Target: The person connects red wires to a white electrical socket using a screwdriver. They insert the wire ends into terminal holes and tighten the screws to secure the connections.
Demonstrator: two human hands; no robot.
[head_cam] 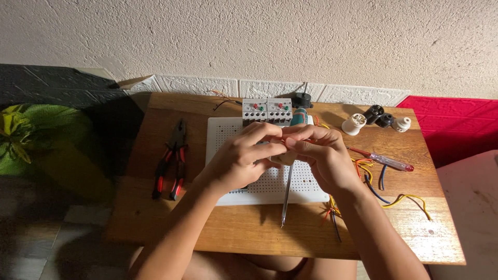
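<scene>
Both hands meet mid-frame over the white perforated board (pixel 270 186): left hand (pixel 244 158) and right hand (pixel 324 155) fingers pinched shut on a small pale part (pixel 286 157), mostly hidden. Screwdriver (pixel 288 181) runs vertically just below, nearer the right hand. Pliers (pixel 171 161) lie left on the desk (pixel 244 228).

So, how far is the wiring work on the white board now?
Done: two grey relay units stand at the far edge of the white perforated board. In hand: the left hand and right hand pinch a small part, mostly hidden. Left: loose coloured wires, lamp holders, pliers and screwdriver lie unused.
</scene>
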